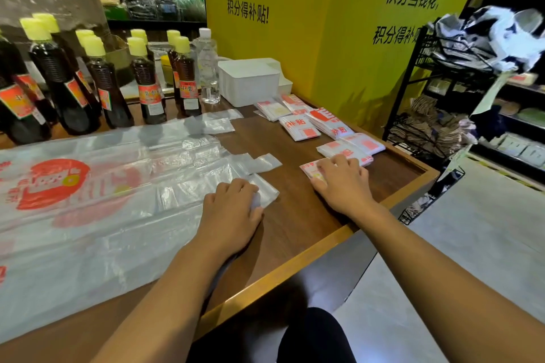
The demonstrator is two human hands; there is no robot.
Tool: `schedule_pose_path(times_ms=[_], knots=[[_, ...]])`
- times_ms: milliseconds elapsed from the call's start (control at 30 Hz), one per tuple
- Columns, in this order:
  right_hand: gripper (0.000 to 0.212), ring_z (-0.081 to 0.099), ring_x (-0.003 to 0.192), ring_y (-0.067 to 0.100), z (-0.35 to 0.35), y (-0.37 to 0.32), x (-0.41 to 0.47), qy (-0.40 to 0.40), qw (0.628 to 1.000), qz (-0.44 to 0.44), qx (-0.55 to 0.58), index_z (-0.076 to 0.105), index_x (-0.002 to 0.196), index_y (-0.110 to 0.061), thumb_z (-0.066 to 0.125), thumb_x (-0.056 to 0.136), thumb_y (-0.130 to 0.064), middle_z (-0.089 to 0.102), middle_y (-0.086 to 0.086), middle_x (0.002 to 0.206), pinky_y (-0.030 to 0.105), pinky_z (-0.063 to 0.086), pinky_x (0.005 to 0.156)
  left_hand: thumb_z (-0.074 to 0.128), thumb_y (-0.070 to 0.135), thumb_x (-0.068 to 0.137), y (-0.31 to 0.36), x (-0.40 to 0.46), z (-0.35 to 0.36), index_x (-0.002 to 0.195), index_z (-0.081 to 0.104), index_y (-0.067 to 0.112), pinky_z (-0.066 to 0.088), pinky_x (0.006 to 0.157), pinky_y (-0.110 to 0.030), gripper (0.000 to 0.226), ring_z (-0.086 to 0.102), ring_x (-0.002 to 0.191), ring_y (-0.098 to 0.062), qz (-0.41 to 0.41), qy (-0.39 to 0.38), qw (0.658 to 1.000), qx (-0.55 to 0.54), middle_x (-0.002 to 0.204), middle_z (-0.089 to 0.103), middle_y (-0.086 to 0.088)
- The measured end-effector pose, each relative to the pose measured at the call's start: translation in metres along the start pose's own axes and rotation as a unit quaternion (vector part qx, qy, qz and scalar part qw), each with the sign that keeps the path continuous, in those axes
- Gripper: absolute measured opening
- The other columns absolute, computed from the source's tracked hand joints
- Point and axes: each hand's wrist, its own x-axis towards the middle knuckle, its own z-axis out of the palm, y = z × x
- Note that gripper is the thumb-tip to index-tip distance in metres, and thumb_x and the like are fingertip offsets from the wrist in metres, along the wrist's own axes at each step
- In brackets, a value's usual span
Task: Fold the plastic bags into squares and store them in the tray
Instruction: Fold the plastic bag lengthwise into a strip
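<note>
Both forearms are bare from the elbow down to the wrist, with no sleeve, watch, bracelet or ring to be seen. The left hand [233,209] and the right hand [343,183] wear no gloves, and the nails are short and unpainted. Below the wooden table [309,233] edge, dark black clothing covers the person's lap, smooth and unmarked.
</note>
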Motion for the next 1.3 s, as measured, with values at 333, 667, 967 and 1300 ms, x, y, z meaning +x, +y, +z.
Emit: schedule_pose_path(times_ms=[333, 667, 967, 1300], knots=[[0.042, 0.027, 0.138, 0.027, 0.002, -0.006, -0.011, 0.1, 0.993, -0.053, 0.042, 0.052, 0.137, -0.029, 0.056, 0.097, -0.042, 0.035, 0.003, 0.15, 0.052, 0.02, 0.115, 0.046, 0.037, 0.104, 0.012, -0.009, -0.024, 0.136, 0.056, 0.03, 0.024, 0.104, -0.038, 0.034, 0.035, 0.135, -0.019, -0.04, 0.075, 0.988, -0.13, 0.145, 0.053, 0.007], [0.034, 0.031, 0.132, 0.02, 0.005, -0.162, -0.046, 0.019, 0.944, -0.267, 0.194, 0.055, 0.13, -0.034, 0.057, 0.096, -0.037, 0.044, -0.005, 0.139, 0.039, 0.023, 0.105, 0.059, 0.023, 0.099, -0.121, -0.079, -0.09, 0.129, 0.062, 0.02, 0.039, 0.106, -0.046, 0.031, 0.051, 0.125, -0.027, -0.103, 0.105, 0.989, -0.027, 0.132, 0.062, -0.002], [0.051, 0.038, 0.131, 0.027, 0.041, -0.284, -0.051, -0.053, 0.919, -0.361, 0.147, 0.053, 0.134, -0.032, 0.058, 0.091, -0.059, 0.044, 0.0, 0.145, 0.042, 0.032, 0.105, 0.061, 0.046, 0.096, -0.203, -0.135, -0.103, 0.14, 0.055, 0.024, 0.037, 0.107, -0.04, 0.05, 0.049, 0.129, -0.023, -0.209, 0.081, 0.974, 0.032, 0.144, 0.055, 0.002], [0.019, 0.056, 0.111, 0.02, 0.038, -0.271, -0.031, -0.04, 0.909, -0.365, 0.198, 0.072, 0.112, -0.025, 0.061, 0.099, -0.031, 0.066, -0.007, 0.118, 0.038, 0.046, 0.094, 0.056, 0.024, 0.1, -0.218, -0.13, -0.104, 0.109, 0.071, 0.026, 0.046, 0.078, -0.037, 0.018, 0.055, 0.096, -0.021, -0.153, 0.124, 0.979, 0.059, 0.111, 0.069, 0.007]])
